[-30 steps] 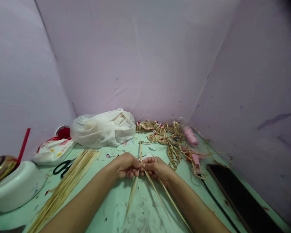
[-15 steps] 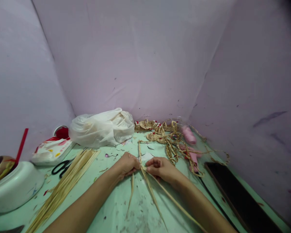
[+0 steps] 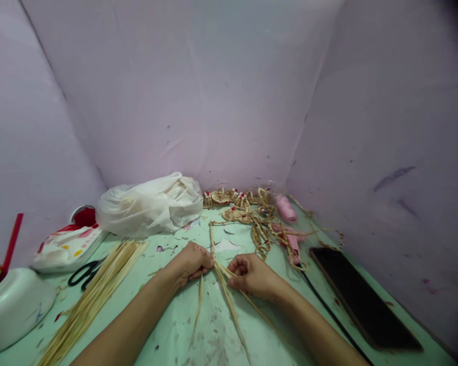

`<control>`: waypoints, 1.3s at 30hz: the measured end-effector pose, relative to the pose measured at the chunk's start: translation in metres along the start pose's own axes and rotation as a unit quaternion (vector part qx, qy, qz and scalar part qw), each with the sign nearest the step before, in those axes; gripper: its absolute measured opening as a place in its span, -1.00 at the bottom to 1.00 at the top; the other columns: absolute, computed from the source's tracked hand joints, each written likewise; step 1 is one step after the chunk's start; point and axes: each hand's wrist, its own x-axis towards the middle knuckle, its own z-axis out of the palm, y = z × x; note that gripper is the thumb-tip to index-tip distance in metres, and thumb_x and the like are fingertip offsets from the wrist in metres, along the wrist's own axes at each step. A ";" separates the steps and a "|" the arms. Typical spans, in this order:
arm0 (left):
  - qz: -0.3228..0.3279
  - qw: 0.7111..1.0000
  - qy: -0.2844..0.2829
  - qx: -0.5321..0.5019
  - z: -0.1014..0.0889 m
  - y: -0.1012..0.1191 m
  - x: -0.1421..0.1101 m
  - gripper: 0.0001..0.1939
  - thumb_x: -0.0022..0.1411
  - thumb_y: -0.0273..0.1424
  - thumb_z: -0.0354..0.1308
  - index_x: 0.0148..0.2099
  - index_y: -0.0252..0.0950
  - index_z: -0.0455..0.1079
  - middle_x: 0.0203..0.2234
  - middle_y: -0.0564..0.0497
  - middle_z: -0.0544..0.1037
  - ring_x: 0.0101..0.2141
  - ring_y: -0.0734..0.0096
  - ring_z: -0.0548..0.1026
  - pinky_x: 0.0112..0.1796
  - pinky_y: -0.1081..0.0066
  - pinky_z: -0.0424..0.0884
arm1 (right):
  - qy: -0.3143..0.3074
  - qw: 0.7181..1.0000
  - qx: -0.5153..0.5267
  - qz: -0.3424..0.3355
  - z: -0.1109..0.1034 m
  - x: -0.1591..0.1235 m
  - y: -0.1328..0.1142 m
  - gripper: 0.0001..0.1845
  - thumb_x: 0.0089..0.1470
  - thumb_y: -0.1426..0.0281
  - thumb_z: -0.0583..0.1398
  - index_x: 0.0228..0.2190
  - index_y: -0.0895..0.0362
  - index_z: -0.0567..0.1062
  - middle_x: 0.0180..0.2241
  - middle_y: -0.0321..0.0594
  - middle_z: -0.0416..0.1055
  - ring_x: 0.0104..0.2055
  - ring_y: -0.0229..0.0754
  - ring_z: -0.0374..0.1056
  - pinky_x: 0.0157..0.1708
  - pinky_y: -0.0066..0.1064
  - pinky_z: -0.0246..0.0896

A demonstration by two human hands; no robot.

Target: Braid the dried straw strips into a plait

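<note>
A thin straw braid (image 3: 212,239) runs from the beaded woven pieces (image 3: 238,216) at the back down to my hands. My left hand (image 3: 195,260) pinches the braid's lower end, with one loose strand (image 3: 200,300) hanging beneath it. Closed on another straw strand (image 3: 225,270) is my right hand (image 3: 250,274), a little to the right of the braid and apart from my left hand. A further strand (image 3: 232,312) trails toward me between both hands. The exact grip of the fingertips is partly hidden.
At left lie a bundle of straw strips (image 3: 95,300), black scissors (image 3: 84,274), a tissue pack (image 3: 68,249) and a white pot (image 3: 15,310). A plastic bag (image 3: 152,206) sits behind. To the right are pink thread (image 3: 286,208), a pink glue gun (image 3: 293,244) and a dark flat slab (image 3: 362,295).
My right hand has drawn slightly away from my left, pulling its strand out to the right. The whole view has shifted a little.
</note>
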 end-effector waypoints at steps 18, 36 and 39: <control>0.000 1.000 0.011 -0.006 0.002 0.000 0.000 -0.93 -0.27 -0.50 0.04 -0.69 -0.37 0.21 -0.89 0.17 0.16 -0.87 0.70 -0.03 -0.81 0.56 -0.22 | -0.045 0.999 0.022 0.016 -0.002 -0.004 -0.005 -0.80 -0.39 0.60 0.16 -0.54 0.22 0.34 -0.75 -0.48 0.18 -0.73 -0.47 0.03 -0.70 -0.60 -0.08; -0.017 1.000 -0.003 -0.025 -0.003 0.004 -0.002 -0.96 -0.28 -0.50 0.04 -0.67 -0.36 0.22 -0.88 0.15 0.20 -0.87 0.69 -0.01 -0.81 0.56 -0.21 | 0.018 0.998 -0.001 0.052 0.011 0.024 -0.025 -0.85 -0.22 0.43 0.10 -0.72 0.18 0.30 -0.84 -0.40 0.15 -0.79 -0.41 0.03 -0.77 -0.58 -0.05; -0.018 1.000 0.022 -0.004 0.001 0.006 -0.002 -0.94 -0.29 -0.55 0.01 -0.70 -0.36 0.21 -0.91 0.15 0.17 -0.86 0.69 -0.02 -0.80 0.57 -0.19 | 0.048 0.997 -0.023 0.064 0.010 0.026 -0.026 -0.83 -0.27 0.46 0.11 -0.77 0.17 0.26 -0.86 -0.40 0.12 -0.80 -0.42 -0.01 -0.79 -0.57 -0.12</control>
